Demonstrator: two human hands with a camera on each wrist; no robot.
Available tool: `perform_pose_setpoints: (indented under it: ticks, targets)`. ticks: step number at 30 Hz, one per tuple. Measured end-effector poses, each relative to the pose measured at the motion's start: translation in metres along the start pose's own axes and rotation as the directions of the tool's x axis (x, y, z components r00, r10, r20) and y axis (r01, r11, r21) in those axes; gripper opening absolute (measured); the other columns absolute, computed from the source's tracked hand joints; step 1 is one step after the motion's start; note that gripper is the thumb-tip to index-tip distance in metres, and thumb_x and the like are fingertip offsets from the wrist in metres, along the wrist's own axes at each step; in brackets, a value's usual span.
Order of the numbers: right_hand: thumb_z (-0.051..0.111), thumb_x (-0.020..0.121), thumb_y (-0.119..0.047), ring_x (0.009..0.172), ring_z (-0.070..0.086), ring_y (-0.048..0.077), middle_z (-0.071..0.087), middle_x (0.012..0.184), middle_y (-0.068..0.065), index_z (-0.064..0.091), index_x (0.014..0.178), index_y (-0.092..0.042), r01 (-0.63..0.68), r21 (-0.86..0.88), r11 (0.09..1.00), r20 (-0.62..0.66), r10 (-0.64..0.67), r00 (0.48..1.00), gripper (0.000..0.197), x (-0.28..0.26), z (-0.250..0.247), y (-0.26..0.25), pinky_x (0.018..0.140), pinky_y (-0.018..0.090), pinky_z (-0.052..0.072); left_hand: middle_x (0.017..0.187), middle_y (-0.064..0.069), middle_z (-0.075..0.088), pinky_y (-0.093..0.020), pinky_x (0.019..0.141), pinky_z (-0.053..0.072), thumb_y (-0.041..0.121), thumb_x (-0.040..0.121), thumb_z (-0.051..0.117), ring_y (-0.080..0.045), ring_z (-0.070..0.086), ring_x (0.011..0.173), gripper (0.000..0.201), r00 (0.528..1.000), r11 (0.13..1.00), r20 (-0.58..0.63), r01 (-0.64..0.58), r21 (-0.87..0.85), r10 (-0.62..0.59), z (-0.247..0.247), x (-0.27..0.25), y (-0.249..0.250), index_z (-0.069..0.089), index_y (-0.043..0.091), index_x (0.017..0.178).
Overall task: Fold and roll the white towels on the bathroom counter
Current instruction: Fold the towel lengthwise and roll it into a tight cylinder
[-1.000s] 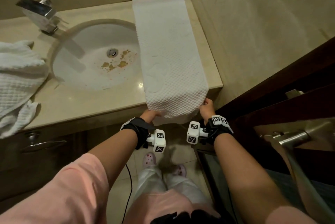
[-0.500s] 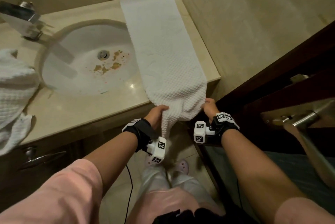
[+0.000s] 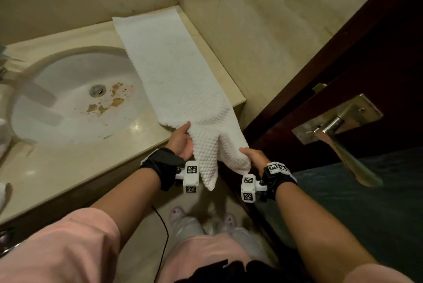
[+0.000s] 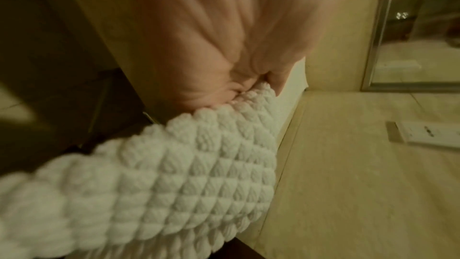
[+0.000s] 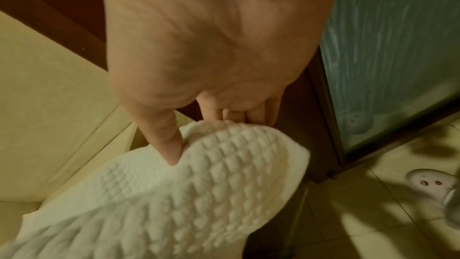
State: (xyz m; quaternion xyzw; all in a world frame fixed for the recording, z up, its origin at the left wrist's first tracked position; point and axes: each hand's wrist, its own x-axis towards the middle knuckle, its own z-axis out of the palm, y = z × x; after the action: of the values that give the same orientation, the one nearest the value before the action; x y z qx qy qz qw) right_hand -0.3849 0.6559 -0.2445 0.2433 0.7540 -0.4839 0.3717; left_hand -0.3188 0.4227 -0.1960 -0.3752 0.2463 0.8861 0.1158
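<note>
White towel [image 3: 174,72] lies lengthwise along worktop [image 3: 68,163] right edge, near end hanging off front edge. Left hand [image 3: 182,140] and right hand [image 3: 255,157] each pinch that end, fingers curled.

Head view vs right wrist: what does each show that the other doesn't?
Head only: the sink, the counter, the towel's far end lying flat by the wall, and the left hand gripping its near end. Right wrist only: the thumb pressed into the towel, fingers curled beneath. Both: the right hand gripping the towel's near end.
</note>
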Motion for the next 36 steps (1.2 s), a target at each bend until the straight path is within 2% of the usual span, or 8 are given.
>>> perform_pose_setpoints:
  ticks: [2,8,14,19,25,28,33,36]
  targets:
    - [0.074,0.063,-0.042,0.1,0.065,0.03,0.069,0.11,0.013,0.064,0.117,-0.003,0.004,-0.01,1.0,-0.02,-0.004,1.0,0.067,-0.002,-0.007,0.001,0.094,0.044,0.05,0.143,-0.02,0.044,-0.041,0.113,0.029,0.034,0.102,0.031,-0.031,0.042,0.132,0.055,1.0,1.0,-0.002,0.01,-0.013,-0.01,0.0,-0.003,-0.001,0.032,-0.002,0.144]
    - [0.062,0.09,-0.029,0.094,0.064,0.029,0.067,0.105,0.015,0.061,0.114,0.002,0.094,-0.057,0.994,-0.032,-0.096,0.995,0.039,-0.026,-0.019,-0.014,0.083,0.037,0.05,0.144,-0.017,0.043,-0.04,0.099,0.038,0.035,0.103,0.032,-0.032,0.044,0.129,0.05,0.997,0.999,-0.073,0.026,0.043,-0.023,0.004,-0.026,-0.008,0.037,0.004,0.142]
    - [0.057,0.094,-0.027,0.093,0.064,0.032,0.066,0.106,0.019,0.058,0.116,0.006,0.126,-0.01,0.992,0.046,-0.125,0.991,0.04,-0.035,-0.025,-0.011,0.081,0.04,0.051,0.115,-0.018,0.067,-0.04,0.071,0.058,0.028,0.089,0.062,-0.03,0.069,0.092,0.031,0.99,0.998,-0.133,0.053,0.035,-0.048,-0.005,-0.07,-0.037,0.065,0.005,0.11]
    - [0.056,0.093,-0.013,0.087,0.063,0.029,0.065,0.098,0.017,0.057,0.115,0.011,0.193,0.013,0.981,0.078,-0.194,0.978,0.033,-0.051,-0.029,-0.008,0.081,0.04,0.052,0.075,-0.015,0.071,-0.021,0.04,0.05,0.012,0.094,0.055,-0.021,0.067,0.05,0.022,0.98,0.965,-0.201,0.051,0.257,0.001,0.0,-0.1,-0.062,0.058,0.001,0.112]
    - [0.057,0.089,-0.003,0.087,0.062,0.029,0.063,0.104,0.021,0.052,0.119,0.015,0.187,0.049,0.981,0.16,-0.192,0.968,0.036,-0.06,-0.035,-0.001,0.076,0.039,0.052,0.061,-0.014,0.067,-0.035,0.063,0.045,0.028,0.103,0.037,-0.025,0.062,0.052,0.039,0.902,0.888,-0.4,0.043,0.458,0.162,-0.005,-0.097,-0.077,0.052,-0.004,0.119]
    - [0.057,0.091,-0.001,0.082,0.06,0.028,0.062,0.089,0.019,0.057,0.106,0.019,0.195,0.043,0.98,0.204,-0.199,0.959,0.025,-0.062,-0.041,0.008,0.08,0.042,0.048,0.099,-0.034,0.059,-0.036,0.074,0.039,0.035,0.101,0.04,-0.036,0.058,0.073,0.062,0.861,0.819,-0.445,0.058,0.57,0.249,-0.013,-0.088,-0.082,0.036,-0.018,0.134]
    - [0.056,0.093,-0.004,0.076,0.062,0.026,0.064,0.091,0.018,0.058,0.093,0.007,0.189,0.105,0.976,0.226,-0.209,0.951,0.012,-0.059,-0.047,0.016,0.065,0.034,0.052,0.07,-0.011,0.068,-0.024,0.057,0.042,0.029,0.093,0.057,-0.019,0.06,0.054,0.033,0.861,0.795,-0.451,0.098,0.599,0.234,-0.001,-0.112,-0.091,0.059,0.0,0.078]
    - [0.062,0.091,-0.01,0.087,0.063,0.03,0.064,0.104,0.021,0.054,0.109,0.006,0.206,0.13,0.97,0.213,-0.231,0.949,0.025,-0.055,-0.047,0.02,0.07,0.037,0.053,0.06,-0.007,0.069,-0.022,0.046,0.045,0.027,0.085,0.071,-0.017,0.06,0.042,0.022,0.872,0.853,-0.459,0.101,0.512,0.172,0.0,-0.124,-0.105,0.061,0.008,0.082]
